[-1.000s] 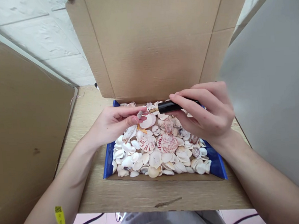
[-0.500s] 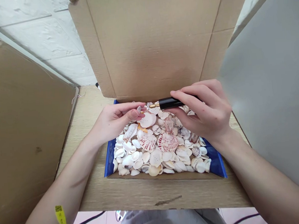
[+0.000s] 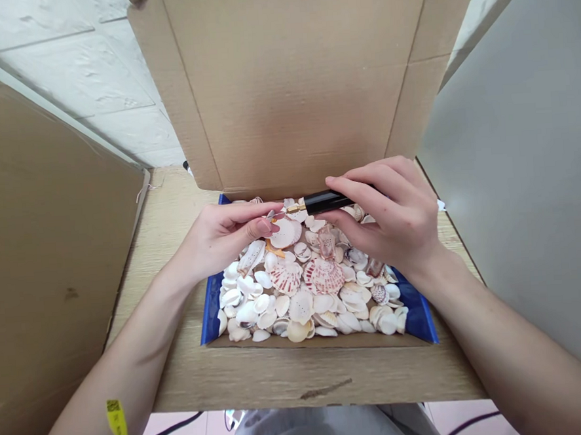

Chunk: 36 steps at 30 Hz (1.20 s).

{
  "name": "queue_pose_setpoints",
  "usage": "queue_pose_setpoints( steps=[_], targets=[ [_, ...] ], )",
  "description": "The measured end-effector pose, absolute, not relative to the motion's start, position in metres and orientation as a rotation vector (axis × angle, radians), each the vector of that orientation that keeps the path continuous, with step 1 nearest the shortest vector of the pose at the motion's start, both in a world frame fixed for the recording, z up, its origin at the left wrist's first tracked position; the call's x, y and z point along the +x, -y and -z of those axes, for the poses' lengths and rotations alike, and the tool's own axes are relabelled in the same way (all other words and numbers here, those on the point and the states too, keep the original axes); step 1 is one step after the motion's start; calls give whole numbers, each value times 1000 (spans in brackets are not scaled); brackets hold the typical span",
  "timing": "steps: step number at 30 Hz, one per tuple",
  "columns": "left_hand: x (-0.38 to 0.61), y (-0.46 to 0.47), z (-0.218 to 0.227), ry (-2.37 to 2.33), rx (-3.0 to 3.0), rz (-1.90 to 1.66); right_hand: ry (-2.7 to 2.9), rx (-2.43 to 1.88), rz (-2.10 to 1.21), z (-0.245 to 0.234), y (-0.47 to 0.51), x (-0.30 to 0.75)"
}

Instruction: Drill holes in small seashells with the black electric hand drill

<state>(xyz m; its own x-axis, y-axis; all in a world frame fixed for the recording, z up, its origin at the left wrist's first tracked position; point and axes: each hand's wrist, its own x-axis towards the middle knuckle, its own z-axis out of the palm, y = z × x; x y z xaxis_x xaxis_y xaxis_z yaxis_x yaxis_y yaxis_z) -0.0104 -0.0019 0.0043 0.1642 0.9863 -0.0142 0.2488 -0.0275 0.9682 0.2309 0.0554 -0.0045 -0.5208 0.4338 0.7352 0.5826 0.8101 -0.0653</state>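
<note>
Between the thumb and fingers of my left hand [image 3: 229, 231] is a small shell [image 3: 270, 215], mostly hidden by the fingertips. My right hand [image 3: 391, 208] grips a black pen-shaped hand drill [image 3: 326, 201] with a brass-coloured chuck. Its thin bit points left and reaches the small shell; whether it has gone in cannot be made out. Below both hands lies a shallow cardboard tray with blue sides [image 3: 421, 311], filled with white and cream seashells [image 3: 300, 305]. Two reddish striped scallop shells [image 3: 324, 276] lie near its middle, and several shells carry small dark holes.
A cardboard flap [image 3: 292, 79] stands upright behind the tray. To the left is a large cardboard box [image 3: 49, 212], to the right a grey panel [image 3: 523, 164]. The wooden tabletop [image 3: 261, 380] ends near my lap. A black cable [image 3: 175, 425] with a yellow tag crosses my left forearm.
Both hands keep their grip on the shell and the drill. The drill has shifted slightly left, and the whole view has moved a little.
</note>
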Motion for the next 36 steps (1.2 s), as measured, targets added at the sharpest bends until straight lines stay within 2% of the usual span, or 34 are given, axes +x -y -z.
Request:
queue_pose_setpoints(
  steps=[6, 13, 24, 31, 36],
  targets=[
    [-11, 2, -4, -1306, 1445, -973, 2394, -947, 146, 10, -54, 229],
    [-9, 1, -6, -1303, 1500, -971, 2256, -796, 327, 3, -55, 231],
    [-9, 2, -7, -1245, 1293, -1019, 2211, -821, 288, 2, -55, 230],
    [-13, 0, -6, -1271, 1322, -1011, 2408, -846, 183, 9, -53, 230],
    [-14, 0, -5, -1235, 1290, -1003, 2281, -665, 331, 6, -55, 231]
  ],
)
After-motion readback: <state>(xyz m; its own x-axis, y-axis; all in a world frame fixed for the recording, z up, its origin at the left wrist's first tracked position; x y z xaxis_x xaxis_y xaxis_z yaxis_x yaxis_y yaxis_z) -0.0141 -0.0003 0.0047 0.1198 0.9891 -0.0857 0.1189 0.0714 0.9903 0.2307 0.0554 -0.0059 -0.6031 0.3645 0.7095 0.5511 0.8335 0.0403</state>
